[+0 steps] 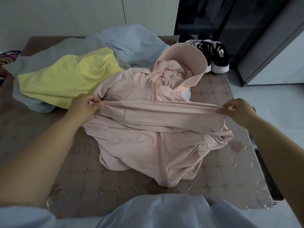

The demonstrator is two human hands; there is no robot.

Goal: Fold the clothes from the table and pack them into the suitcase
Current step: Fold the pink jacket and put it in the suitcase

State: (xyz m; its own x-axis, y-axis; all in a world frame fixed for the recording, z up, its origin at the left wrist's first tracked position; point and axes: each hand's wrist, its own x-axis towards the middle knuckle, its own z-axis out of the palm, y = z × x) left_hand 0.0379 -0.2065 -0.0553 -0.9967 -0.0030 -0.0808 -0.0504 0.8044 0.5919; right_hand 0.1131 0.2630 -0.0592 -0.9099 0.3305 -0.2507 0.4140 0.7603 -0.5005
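Across the patterned table (230, 170) lay the pink jacket (144, 145); we pinched its sleeve (161, 106) taut, left hand (83, 106) at one end, right hand (238, 111) at the other.

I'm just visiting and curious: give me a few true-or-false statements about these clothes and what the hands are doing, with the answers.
1. Both the left hand and the right hand pinch a sleeve stretched across the pink jacket. True.
2. The jacket lies zip side down. False: its zip faces up.
3. A yellow garment lies to the left of the jacket. True.
4. The sneakers are red. False: the sneakers are black and white.
5. The jacket's hood points toward the person. False: the hood lies at the far end.
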